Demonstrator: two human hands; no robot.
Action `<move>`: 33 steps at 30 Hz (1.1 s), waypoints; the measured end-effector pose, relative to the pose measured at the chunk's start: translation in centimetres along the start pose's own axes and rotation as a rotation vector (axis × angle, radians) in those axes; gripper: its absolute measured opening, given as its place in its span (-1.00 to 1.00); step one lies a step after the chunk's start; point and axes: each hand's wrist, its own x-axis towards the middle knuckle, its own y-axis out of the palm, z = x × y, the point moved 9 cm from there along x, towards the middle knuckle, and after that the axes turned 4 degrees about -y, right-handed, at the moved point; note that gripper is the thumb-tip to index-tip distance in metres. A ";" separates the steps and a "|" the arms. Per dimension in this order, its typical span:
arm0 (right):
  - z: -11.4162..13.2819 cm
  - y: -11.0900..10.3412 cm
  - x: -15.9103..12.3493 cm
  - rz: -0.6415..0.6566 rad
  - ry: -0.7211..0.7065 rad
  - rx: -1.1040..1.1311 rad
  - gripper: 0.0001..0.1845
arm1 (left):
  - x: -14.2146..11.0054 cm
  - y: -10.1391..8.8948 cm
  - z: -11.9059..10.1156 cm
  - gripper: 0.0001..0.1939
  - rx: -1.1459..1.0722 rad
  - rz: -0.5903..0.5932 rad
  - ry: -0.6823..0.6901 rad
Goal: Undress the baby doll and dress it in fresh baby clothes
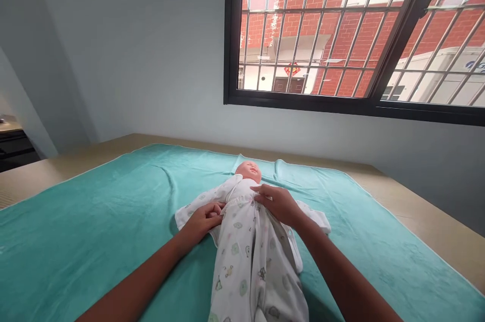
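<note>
A doll (250,170) is lying face up near the middle of a green blanket (113,221), its head pointing toward the wall (151,49) and its lower end running toward the viewer. It is wearing white clothes (237,251) patterned with small green and grey figures; a gathered seam is crossing them at the waist, and long folds are running down the lower part, which is leaving the view at the bottom edge. One sleeve (197,203) is spreading out to the left, another (320,221) to the right.

The left hand (206,216) is touching the clothes at the left side of the waist. Its fingers are curling inward there; I cannot tell whether they are pinching the fabric. The right hand (276,203) is reaching over from the right and resting on the front of the clothes, just below the head. Its foremost fingers are standing slightly apart at the tips; I cannot tell whether any fabric is caught between them.

The blanket is covering much of a pale wooden bench (382,183). Above, a dark-framed window (303,97) is showing metal bars (324,10), with red brickwork (341,29) standing beyond them.
</note>
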 end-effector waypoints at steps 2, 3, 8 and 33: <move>-0.9 0.1 -0.1 -0.062 0.037 -0.004 -0.79 | 0.0 0.1 0.3 -0.76 -0.091 -0.021 -0.042; -1.5 0.2 -0.1 -0.098 0.062 0.005 -0.78 | 0.1 0.1 0.6 -0.74 -0.133 -0.046 -0.072; -4.2 0.3 0.3 -0.268 0.105 0.112 -0.67 | 0.9 -0.1 2.0 -0.78 -0.144 -0.263 -0.194; -8.9 2.5 -7.2 -0.009 0.425 0.382 -0.61 | 1.0 1.1 2.3 -0.84 -0.130 0.041 -0.333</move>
